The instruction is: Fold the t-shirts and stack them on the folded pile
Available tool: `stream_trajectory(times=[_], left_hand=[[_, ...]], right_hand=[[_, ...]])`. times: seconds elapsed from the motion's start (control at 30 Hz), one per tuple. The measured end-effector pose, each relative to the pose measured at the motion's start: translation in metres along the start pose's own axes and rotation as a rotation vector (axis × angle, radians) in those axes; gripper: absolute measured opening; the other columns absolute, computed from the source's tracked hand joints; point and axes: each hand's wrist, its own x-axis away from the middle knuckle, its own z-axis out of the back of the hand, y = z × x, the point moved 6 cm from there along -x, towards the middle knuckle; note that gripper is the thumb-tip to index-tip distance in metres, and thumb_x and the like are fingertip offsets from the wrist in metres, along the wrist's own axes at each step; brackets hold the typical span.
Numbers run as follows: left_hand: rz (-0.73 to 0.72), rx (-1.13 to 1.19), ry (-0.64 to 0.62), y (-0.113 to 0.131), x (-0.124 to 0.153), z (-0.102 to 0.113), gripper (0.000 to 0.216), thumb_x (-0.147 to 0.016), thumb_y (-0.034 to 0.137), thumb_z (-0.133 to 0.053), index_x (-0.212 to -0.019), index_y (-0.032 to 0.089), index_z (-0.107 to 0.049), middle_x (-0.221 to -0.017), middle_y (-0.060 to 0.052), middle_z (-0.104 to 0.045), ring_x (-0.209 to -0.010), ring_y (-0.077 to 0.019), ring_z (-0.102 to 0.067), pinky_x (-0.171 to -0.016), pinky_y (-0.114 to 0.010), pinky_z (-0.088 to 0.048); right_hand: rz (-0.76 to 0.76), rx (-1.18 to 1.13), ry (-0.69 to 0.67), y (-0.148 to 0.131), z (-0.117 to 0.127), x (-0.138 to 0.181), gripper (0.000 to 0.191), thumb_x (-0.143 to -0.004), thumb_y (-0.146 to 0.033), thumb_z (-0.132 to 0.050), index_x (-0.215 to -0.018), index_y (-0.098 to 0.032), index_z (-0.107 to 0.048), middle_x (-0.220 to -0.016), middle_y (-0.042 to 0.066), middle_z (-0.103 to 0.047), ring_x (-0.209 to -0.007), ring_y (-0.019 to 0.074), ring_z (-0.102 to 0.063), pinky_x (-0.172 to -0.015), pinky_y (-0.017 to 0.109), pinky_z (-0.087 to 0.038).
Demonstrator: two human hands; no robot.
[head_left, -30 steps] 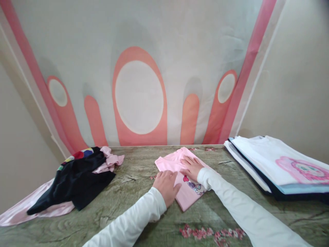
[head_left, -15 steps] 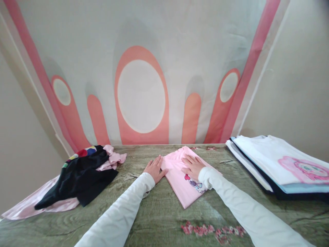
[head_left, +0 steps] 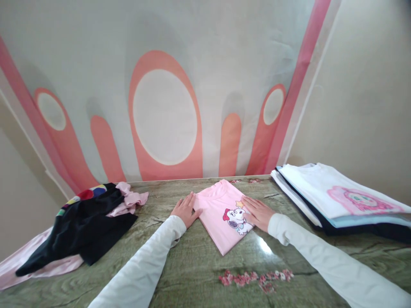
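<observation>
A folded pink T-shirt (head_left: 218, 216) with a cartoon dog print lies on the green marbled table (head_left: 199, 265), near its far edge. My left hand (head_left: 185, 210) rests flat and open against the shirt's left edge. My right hand (head_left: 258, 211) lies flat and open at the shirt's right edge, fingertips beside the print. Both arms wear white sleeves.
A heap of unfolded clothes, black (head_left: 80, 222) over pink (head_left: 35, 267), sits at the left. A stack of folded shirts (head_left: 337, 194), the top one white with a pink print, stands at the right. A wall with orange and white shapes (head_left: 163, 115) rises behind the table.
My right hand slid off the top of the shirt to its right edge, uncovering the dog print. My left hand moved from the shirt's front up to its left edge.
</observation>
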Motion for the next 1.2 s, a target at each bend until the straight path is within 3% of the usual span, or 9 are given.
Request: stream_trajectory(times=[0.1, 0.17, 0.33, 0.47, 0.57, 0.7, 0.97, 1.07, 1.2], left_hand=[[0.021, -0.017, 0.029, 0.004, 0.001, 0.008, 0.065, -0.084, 0.055, -0.027, -0.135, 0.015, -0.027, -0.142, -0.011, -0.02, -0.128, -0.0254, -0.023, -0.102, -0.045, -0.02], [0.014, -0.027, 0.069, 0.016, 0.004, 0.019, 0.06, -0.085, 0.05, -0.03, -0.134, 0.014, -0.03, -0.143, -0.011, -0.02, -0.129, -0.026, -0.02, -0.103, -0.047, -0.016], [-0.259, 0.09, 0.021, 0.087, 0.024, 0.045, 0.05, -0.086, 0.042, -0.034, -0.129, 0.017, -0.036, -0.14, -0.01, -0.028, -0.129, -0.0243, -0.022, -0.105, -0.046, -0.014], [-0.48, 0.22, -0.067, 0.144, 0.051, 0.053, 0.057, -0.078, 0.046, -0.047, -0.128, 0.019, -0.037, -0.138, -0.008, -0.031, -0.128, -0.0252, -0.024, -0.105, -0.044, -0.018], [-0.521, 0.252, -0.104, 0.161, 0.061, 0.052, 0.053, -0.077, 0.037, -0.048, -0.126, 0.019, -0.039, -0.137, -0.007, -0.033, -0.126, -0.0234, -0.028, -0.105, -0.042, -0.021], [-0.515, 0.195, -0.142, 0.161, 0.062, 0.046, 0.05, -0.076, 0.019, -0.042, -0.127, 0.019, -0.038, -0.139, -0.005, -0.032, -0.126, -0.0201, -0.029, -0.105, -0.039, -0.021], [-0.458, 0.011, -0.297, 0.139, 0.058, 0.045, 0.065, -0.066, 0.018, -0.051, -0.129, 0.015, -0.035, -0.139, -0.009, -0.031, -0.125, -0.025, -0.03, -0.1, -0.044, -0.027], [-0.39, -0.054, -0.297, 0.12, 0.05, 0.048, 0.053, -0.069, 0.014, -0.05, -0.122, 0.018, -0.044, -0.135, -0.008, -0.038, -0.121, -0.0252, -0.036, -0.098, -0.046, -0.028], [-0.262, -0.118, -0.234, 0.092, 0.035, 0.055, 0.042, -0.072, 0.006, -0.044, -0.112, 0.019, -0.052, -0.128, -0.008, -0.047, -0.118, -0.0248, -0.04, -0.096, -0.047, -0.03]], right_hand=[[-0.055, -0.041, 0.03, 0.03, -0.001, 0.013, 0.06, -0.086, -0.05, -0.02, -0.134, -0.016, -0.032, -0.141, 0.005, -0.027, -0.129, 0.0196, -0.023, -0.106, 0.039, -0.017], [-0.071, -0.119, 0.119, 0.046, 0.004, 0.016, 0.055, -0.087, -0.045, -0.021, -0.128, -0.015, -0.042, -0.136, 0.008, -0.037, -0.126, 0.0194, -0.03, -0.105, 0.038, -0.022], [-0.184, -0.369, 0.351, 0.075, 0.018, 0.015, 0.041, -0.082, -0.037, -0.036, -0.108, -0.013, -0.055, -0.106, 0.012, -0.061, -0.095, 0.0205, -0.057, -0.085, 0.037, -0.044], [-0.249, -0.465, 0.352, 0.081, 0.017, 0.014, 0.031, -0.075, -0.032, -0.047, -0.1, -0.015, -0.057, -0.084, 0.007, -0.065, -0.075, 0.0169, -0.06, -0.074, 0.032, -0.048], [-0.271, -0.436, 0.307, 0.077, 0.016, 0.014, 0.031, -0.073, -0.031, -0.05, -0.099, -0.015, -0.056, -0.077, 0.004, -0.064, -0.064, 0.0147, -0.058, -0.067, 0.03, -0.047], [-0.283, -0.347, 0.205, 0.068, 0.015, 0.016, 0.033, -0.071, -0.034, -0.053, -0.098, -0.015, -0.056, -0.069, 0.001, -0.061, -0.058, 0.0137, -0.053, -0.062, 0.028, -0.043], [-0.22, -0.199, 0.072, 0.041, 0.021, 0.021, 0.024, -0.074, -0.033, -0.052, -0.091, -0.016, -0.058, -0.061, 0.0, -0.057, -0.057, 0.013, -0.049, -0.056, 0.025, -0.035], [-0.175, -0.236, -0.01, 0.023, 0.019, 0.025, 0.02, -0.07, -0.031, -0.057, -0.083, -0.016, -0.058, -0.057, -0.002, -0.056, -0.052, 0.0114, -0.047, -0.051, 0.023, -0.033], [-0.048, -0.465, -0.169, -0.006, 0.011, 0.031, 0.021, -0.065, -0.036, -0.062, -0.068, -0.015, -0.058, -0.052, -0.003, -0.055, -0.047, 0.0091, -0.045, -0.046, 0.021, -0.033]])
